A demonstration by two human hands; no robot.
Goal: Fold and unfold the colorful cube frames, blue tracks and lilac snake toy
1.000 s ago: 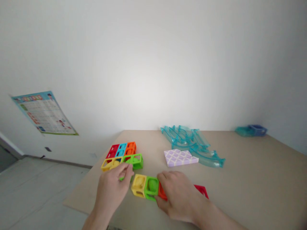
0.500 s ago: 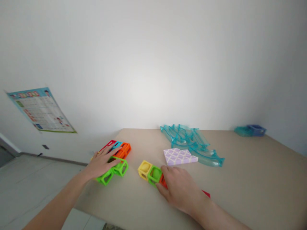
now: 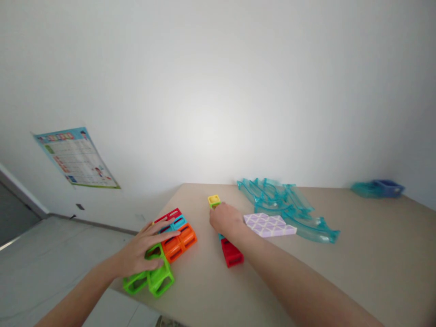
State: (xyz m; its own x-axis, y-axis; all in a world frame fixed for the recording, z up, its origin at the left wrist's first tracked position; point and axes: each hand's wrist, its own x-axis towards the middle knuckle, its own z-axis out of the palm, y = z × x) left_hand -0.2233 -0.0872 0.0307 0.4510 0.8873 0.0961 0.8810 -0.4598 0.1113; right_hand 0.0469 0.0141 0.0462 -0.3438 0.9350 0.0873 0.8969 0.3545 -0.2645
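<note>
My left hand (image 3: 143, 251) lies flat with fingers spread on a slab of joined hollow cubes (image 3: 177, 236) in red, blue, orange and green at the table's left edge. The green cubes (image 3: 151, 279) overhang that edge. My right hand (image 3: 226, 219) is closed over a row of joined cubes, further back on the table. The row's yellow end cube (image 3: 214, 199) shows beyond my fingers and its red end cube (image 3: 231, 253) shows below my wrist. The cubes in between are hidden by the hand.
A purple patterned tile (image 3: 269, 224) lies just right of my right hand. Several clear teal curved track pieces (image 3: 289, 204) are piled behind it. Teal and blue pieces (image 3: 378, 187) sit at the far right by the wall. The beige table (image 3: 357, 254) stretches right.
My right hand turned the cube row and pushed it away towards the wall. My left hand slid the cube slab towards the left edge, so the green cubes now hang over it.
</note>
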